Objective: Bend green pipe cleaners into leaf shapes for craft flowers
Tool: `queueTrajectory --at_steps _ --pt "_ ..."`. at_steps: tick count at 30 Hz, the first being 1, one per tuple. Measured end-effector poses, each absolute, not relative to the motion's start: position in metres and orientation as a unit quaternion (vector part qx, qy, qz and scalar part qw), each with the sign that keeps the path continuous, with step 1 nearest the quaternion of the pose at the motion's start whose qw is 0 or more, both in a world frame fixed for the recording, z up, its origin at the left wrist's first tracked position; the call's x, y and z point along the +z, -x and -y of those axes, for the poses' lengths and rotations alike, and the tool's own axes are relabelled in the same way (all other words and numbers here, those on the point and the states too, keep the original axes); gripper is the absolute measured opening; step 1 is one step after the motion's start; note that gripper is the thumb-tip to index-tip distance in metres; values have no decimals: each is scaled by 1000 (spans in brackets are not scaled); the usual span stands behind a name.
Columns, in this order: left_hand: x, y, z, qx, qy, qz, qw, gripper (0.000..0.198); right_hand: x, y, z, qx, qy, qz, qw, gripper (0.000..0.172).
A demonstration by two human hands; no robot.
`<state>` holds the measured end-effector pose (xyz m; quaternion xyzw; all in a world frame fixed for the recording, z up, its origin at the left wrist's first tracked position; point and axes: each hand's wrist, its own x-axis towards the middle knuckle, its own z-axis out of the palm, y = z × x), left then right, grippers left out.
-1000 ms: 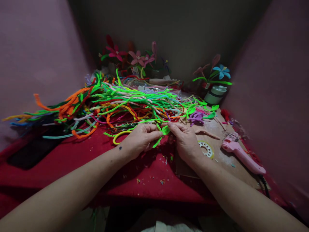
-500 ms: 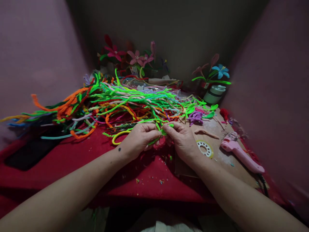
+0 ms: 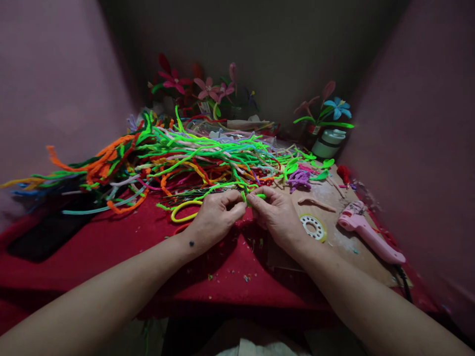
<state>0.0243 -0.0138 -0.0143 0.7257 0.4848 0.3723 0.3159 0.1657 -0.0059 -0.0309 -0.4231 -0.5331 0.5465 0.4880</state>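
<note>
My left hand (image 3: pixel 218 215) and my right hand (image 3: pixel 273 211) meet over the red cloth (image 3: pixel 148 252), fingertips nearly touching. Both pinch a small bright green fuzzy piece (image 3: pixel 261 196); its green end sticks out past my right thumb and forefinger, and most of it is hidden by the fingers. Just left of my left hand lies a yellow scissor handle (image 3: pixel 181 212). Behind the hands spreads a big heap of coloured pipe cleaners (image 3: pixel 208 153), mostly green.
A brown board (image 3: pixel 334 252) at the right carries a white spool (image 3: pixel 312 227), a pink glue gun (image 3: pixel 371 235) and purple stems (image 3: pixel 299 180). A dark phone-like slab (image 3: pixel 46 237) lies left. Fuzzy flowers (image 3: pixel 210 89) and a pale green jar (image 3: pixel 328 143) stand behind.
The green piece has shifted in the fingers, and the part that showed under my left fingertips is out of sight. My left hand has turned slightly. The whole view has shifted a little.
</note>
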Motion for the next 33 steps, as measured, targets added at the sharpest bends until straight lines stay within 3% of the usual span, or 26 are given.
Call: queueTrajectory --at_steps 8,22,33 --pt "-16 -25 15 365 -747 -491 259 22 -30 -164 7 603 389 489 496 20" --pt "-13 -25 12 363 -710 -492 350 26 -32 -167 6 531 419 546 495 20" --pt "-6 -25 13 350 -668 -502 423 27 -28 -165 6 598 387 500 494 21"
